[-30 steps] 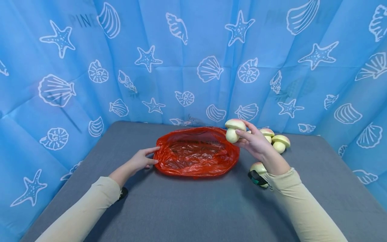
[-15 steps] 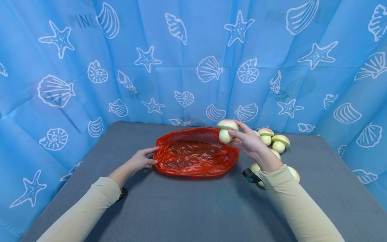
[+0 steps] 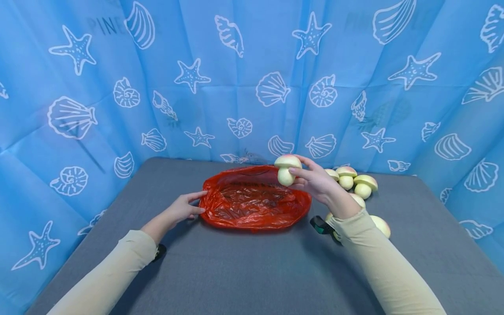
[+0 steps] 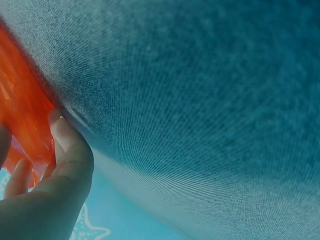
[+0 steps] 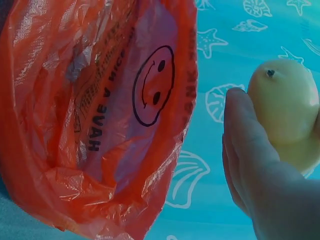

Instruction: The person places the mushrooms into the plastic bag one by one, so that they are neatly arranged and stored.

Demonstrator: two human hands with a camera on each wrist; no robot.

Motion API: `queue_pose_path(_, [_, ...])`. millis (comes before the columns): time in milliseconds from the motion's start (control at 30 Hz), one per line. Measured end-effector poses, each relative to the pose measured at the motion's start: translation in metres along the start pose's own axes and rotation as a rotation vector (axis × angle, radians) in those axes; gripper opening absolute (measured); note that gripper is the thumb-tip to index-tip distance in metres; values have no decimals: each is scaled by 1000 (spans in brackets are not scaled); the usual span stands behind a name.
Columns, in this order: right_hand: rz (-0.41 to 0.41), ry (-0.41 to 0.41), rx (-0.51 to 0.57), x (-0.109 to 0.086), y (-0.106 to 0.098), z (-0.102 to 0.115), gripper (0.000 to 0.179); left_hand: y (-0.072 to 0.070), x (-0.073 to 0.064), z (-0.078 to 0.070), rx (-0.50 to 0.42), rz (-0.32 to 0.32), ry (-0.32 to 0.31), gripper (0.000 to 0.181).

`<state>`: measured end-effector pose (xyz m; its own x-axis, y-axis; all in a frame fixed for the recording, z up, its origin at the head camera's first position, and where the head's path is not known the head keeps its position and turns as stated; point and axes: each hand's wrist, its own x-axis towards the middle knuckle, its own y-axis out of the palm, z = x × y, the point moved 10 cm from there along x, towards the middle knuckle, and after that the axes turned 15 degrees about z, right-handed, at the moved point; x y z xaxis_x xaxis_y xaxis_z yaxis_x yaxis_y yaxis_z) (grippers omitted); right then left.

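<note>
Mushroom-shaped piece with a pale yellow-green cap, pink-tinged on top, and a rounded stem [image 3: 286, 169] is being held above the surface, cap up, appearing in front of the far right rim of the crinkled, translucent red plastic bag [image 3: 248, 221]. The right hand [image 3: 318, 181] is gripping it from the right, thumb on the near side and fingers behind. The left hand [image 3: 181, 208] is resting with thumb and forefinger spread against the bag's left rim. The bag is lying with its wide mouth gaping on the dark grey cloth-covered surface [image 3: 252, 271], while several similar mushroom-shaped pieces [image 3: 365, 186] are sitting to the right, some partly hidden behind the right arm. Because the film is looking thin and limp, the right rim could fold inward if the piece or the knuckles were brushing it; nothing is visibly supporting that side. With the left hand touching only one end, a bump could be dragging the whole bag across the cloth. The smooth, rounded piece could be slipping if the grip were loosening early, and the black wrist band [image 3: 320, 225] could be snagging the film if the forearm were dipping.
</note>
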<state>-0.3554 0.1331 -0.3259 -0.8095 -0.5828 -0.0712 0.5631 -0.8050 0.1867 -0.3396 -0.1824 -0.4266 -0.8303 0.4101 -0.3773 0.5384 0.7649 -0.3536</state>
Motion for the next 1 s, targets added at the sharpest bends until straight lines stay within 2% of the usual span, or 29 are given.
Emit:
queue_pose_path(533, [68, 49, -38, 18, 14, -11, 63, 0, 0, 0, 4, 1, -1, 61])
queue_pose_path(1000, [104, 154, -87, 35, 21, -26, 58, -1, 1, 1, 0, -5, -19, 62])
